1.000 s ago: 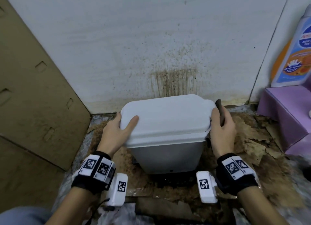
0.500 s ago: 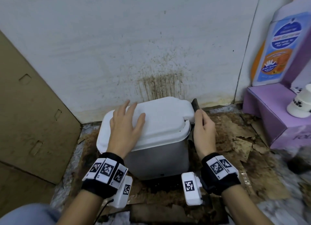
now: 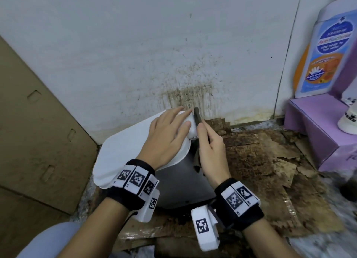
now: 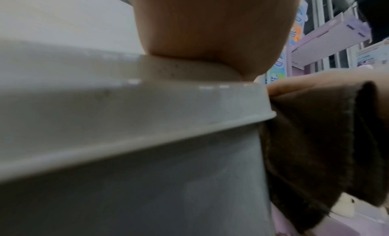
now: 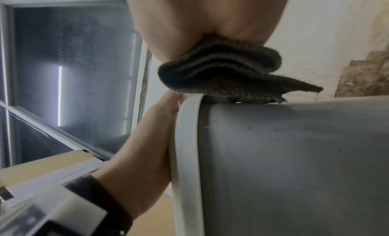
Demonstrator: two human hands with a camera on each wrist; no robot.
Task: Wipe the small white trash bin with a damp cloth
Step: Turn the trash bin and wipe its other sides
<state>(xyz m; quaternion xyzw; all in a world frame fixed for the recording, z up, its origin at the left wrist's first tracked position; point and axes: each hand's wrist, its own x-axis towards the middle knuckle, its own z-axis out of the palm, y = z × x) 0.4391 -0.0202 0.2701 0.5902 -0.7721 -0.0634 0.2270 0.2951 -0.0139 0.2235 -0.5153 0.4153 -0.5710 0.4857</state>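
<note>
Plastic and probably light, the small white trash bin (image 3: pixel 135 147) by the stained wall (image 3: pixel 173 45) could skid; left hand (image 3: pixel 166 136) lies spread flat on its lid; right hand (image 3: pixel 210 149) pinches the dark damp cloth (image 3: pixel 197 118) against its side.

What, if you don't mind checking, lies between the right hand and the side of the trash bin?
The dark cloth lies between the right hand and the trash bin, pressed against the grey side just under the white lid; the right wrist view shows it best.
</note>
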